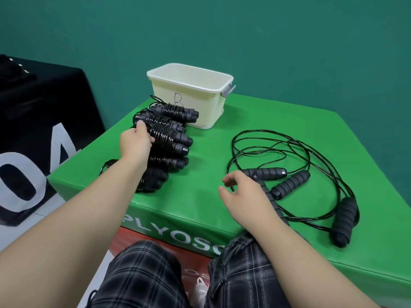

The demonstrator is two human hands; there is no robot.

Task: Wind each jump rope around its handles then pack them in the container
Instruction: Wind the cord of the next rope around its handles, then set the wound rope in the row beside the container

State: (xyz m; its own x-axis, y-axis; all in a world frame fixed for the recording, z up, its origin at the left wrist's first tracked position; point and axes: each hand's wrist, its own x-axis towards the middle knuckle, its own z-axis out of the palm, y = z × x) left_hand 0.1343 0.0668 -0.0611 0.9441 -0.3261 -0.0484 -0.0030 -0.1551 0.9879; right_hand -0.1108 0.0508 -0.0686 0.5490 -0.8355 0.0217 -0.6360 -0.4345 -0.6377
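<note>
We look down on a green padded worktop (255, 121) that fills the middle and right of the frame; white letters on its front edge read "PLYOSO", the rest hidden by our knee. At the far left stands a black box (44, 121) bearing large white characters, of which we can read only part, perhaps "04".

At the upper centre a cream tub (206, 101) sits on the worktop, a handwritten "B" on its near wall and a grey clip at its right rim. What we see of its inside shows nothing in it, but the bottom is hidden.

Just in front of the tub, at centre left, lies a row of wound ropes (169, 138), black cord coiled round black handles. Our left hand (135, 141) reaches onto this row, its grip closed round one bundle.

At the right lie loose ropes (289, 174), unwound, their cord looped wide and four ribbed handles among the loops. Our right hand (242, 194) hovers at their left edge, fingers loosely curled and holding nothing.
</note>
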